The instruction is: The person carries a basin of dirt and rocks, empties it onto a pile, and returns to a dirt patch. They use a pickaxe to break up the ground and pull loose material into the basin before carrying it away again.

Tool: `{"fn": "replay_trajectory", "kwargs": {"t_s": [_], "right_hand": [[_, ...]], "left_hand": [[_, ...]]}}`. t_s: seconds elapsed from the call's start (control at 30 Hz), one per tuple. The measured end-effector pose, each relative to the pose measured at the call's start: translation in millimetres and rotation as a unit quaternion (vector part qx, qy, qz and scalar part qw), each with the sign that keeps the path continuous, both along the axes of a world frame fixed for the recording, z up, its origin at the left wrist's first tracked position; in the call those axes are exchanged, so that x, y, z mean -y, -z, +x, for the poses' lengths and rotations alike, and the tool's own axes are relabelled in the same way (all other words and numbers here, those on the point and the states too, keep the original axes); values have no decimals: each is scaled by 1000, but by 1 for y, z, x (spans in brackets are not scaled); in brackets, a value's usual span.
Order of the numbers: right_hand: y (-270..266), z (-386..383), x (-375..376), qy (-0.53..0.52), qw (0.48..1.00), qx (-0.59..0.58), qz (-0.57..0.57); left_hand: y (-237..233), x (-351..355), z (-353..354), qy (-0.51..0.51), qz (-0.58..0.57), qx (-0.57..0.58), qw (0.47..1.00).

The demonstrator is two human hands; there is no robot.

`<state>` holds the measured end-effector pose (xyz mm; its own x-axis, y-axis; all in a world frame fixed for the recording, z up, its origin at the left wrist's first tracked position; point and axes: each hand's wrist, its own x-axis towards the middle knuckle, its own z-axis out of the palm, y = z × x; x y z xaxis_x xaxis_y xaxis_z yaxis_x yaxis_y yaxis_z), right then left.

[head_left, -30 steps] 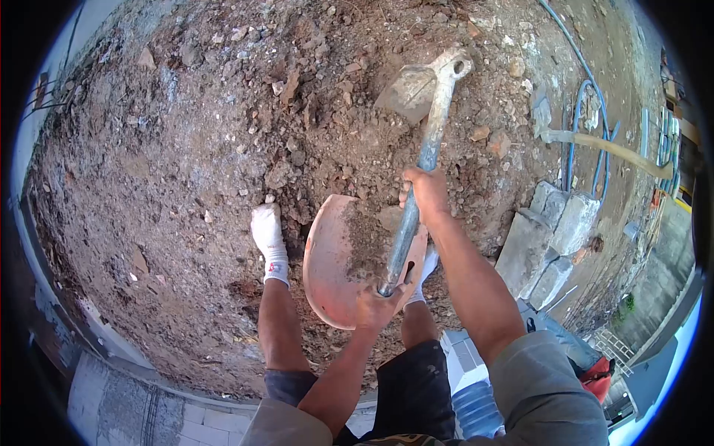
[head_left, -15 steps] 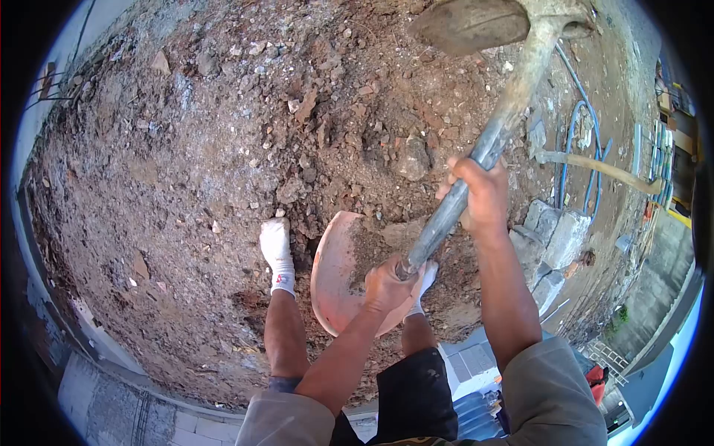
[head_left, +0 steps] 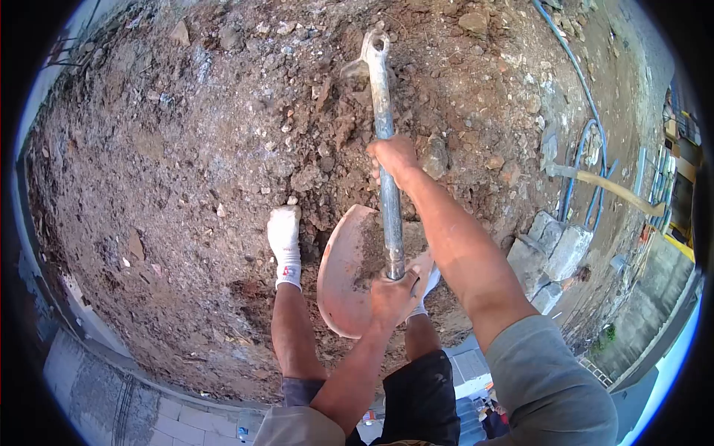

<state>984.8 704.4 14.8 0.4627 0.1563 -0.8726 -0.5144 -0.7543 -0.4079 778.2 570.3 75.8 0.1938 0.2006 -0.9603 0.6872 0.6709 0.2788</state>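
Note:
My left hand is closed round the butt end of a hoe's grey handle, above a shallow reddish pan. Farther up the same handle, my right hand wraps its fingers about the middle. The hoe points away from me, its ringed metal head low over the broken soil; most of the blade is hidden, apparently in the dirt. Between my feet lies the pan, with some soil inside and its right part covered by my left hand and forearm.
Loose brown soil with stones surrounds my white-socked foot. At right lie concrete blocks, a blue hose and another wooden-handled tool. A wall runs along the right side.
The hoe has swung down and left from the upper right, its head now at the ground. Both hands kept hold, the right moving left with the handle.

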Motion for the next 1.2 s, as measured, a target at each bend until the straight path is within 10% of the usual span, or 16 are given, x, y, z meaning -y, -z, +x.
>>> {"fn": "replay_trajectory", "kwargs": {"t_s": [0.2, 0.5, 0.67, 0.8, 0.93, 1.07, 1.2], "right_hand": [[10, 0, 103, 151, 986, -73, -10], [-65, -190, 284, 194, 980, -29, -12], [-87, -169, 255, 219, 972, -53, 68], [-84, -34, 141, 178, 954, -21, 241], [-54, 56, 28, 159, 922, -79, 345], [26, 10, 5, 128, 972, -98, 173], [45, -41, 76, 180, 959, -190, 109]], "left_hand": [[-13, 35, -16, 239, 19, -63, 969], [-69, 211, -183, 242, -61, -167, 954], [-25, 215, -193, 101, 42, -137, 985], [23, 73, -56, 90, 209, 70, 971], [19, -65, 21, 208, 223, 17, 952], [60, -49, -20, 150, 198, -1, 969], [6, 1, -54, 223, 74, -119, 965]]}}
